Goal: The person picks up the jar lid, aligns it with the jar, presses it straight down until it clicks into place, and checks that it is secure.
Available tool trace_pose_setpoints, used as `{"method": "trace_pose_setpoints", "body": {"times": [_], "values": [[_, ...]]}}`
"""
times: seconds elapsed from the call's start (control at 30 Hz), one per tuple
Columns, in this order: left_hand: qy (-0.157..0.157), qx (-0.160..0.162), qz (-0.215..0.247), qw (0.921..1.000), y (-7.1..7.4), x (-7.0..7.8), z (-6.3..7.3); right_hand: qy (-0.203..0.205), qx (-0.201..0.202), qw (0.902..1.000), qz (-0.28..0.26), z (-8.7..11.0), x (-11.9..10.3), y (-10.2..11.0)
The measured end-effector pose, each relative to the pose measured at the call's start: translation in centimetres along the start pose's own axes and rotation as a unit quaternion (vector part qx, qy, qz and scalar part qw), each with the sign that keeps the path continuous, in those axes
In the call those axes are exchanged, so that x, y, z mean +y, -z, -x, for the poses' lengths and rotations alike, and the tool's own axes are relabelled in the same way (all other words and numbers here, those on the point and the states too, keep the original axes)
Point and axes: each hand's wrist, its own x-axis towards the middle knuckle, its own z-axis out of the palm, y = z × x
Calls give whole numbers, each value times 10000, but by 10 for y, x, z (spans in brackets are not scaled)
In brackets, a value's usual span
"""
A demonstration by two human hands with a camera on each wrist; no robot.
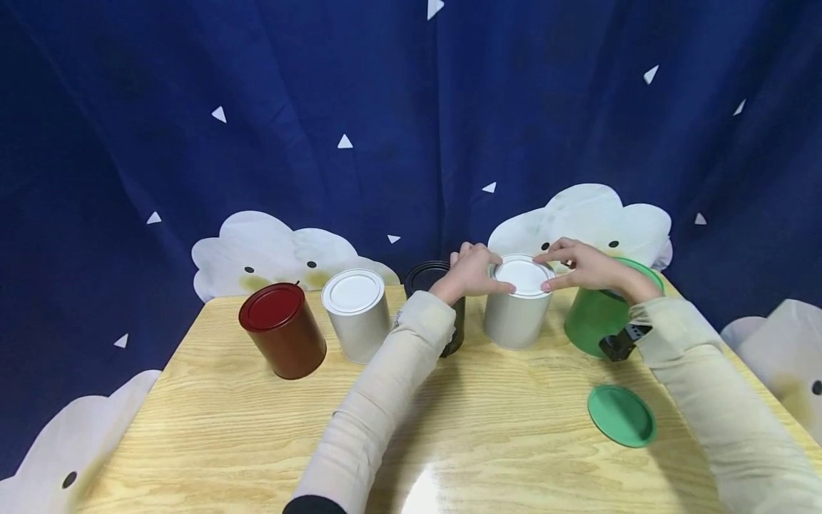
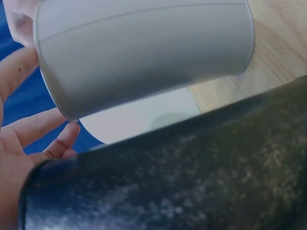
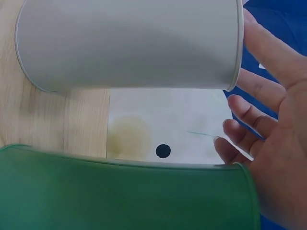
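Observation:
A white can [image 1: 517, 321] with a white lid [image 1: 523, 275] on top stands upright at the back right of the table. My left hand [image 1: 474, 271] holds the lid's left edge, its thumb at the front and index finger farther back. On the opposite edge my right hand [image 1: 581, 265] holds the lid the same way, as its thumb and index finger at the rim show. In the right wrist view the other fingers [image 3: 247, 115] are loosely bent, away from the can. A black can [image 1: 457, 332] stands under my left wrist, and a green can [image 1: 587, 321] under the right.
A green lid [image 1: 621, 415] lies flat on the wooden table [image 1: 257, 442] before the green can. Farther left stand another lidded white can [image 1: 359, 325] and a dark red can [image 1: 292, 343]. A blue curtain [image 1: 385, 107] with cloud shapes hangs behind the table.

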Motion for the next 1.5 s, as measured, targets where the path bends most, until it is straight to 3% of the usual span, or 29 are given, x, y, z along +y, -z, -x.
{"method": "trace_pose_setpoints", "body": {"times": [0.4, 0.6, 0.8, 1.07, 1.37, 1.5], "values": [[-311, 588, 556, 9962, 8, 8, 16, 467, 955, 9943, 101, 15, -1, -1], [-535, 807, 832, 9918, 6, 13, 28, 436, 1135, 9923, 243, 36, -9, 5], [-770, 960, 1090, 9864, 4, 18, 39, 703, 1269, 9883, 467, 52, -15, 9], [-1060, 1129, 1185, 9808, 6, 25, 50, 789, 1426, 9855, 471, 72, -21, 15], [-1779, 1380, 1340, 9651, 3, 36, 60, 756, 1630, 9821, 558, 100, -18, 16], [-1766, 1333, 1437, 9646, 1, 41, 65, 768, 1725, 9801, 611, 112, -17, 18]]}}
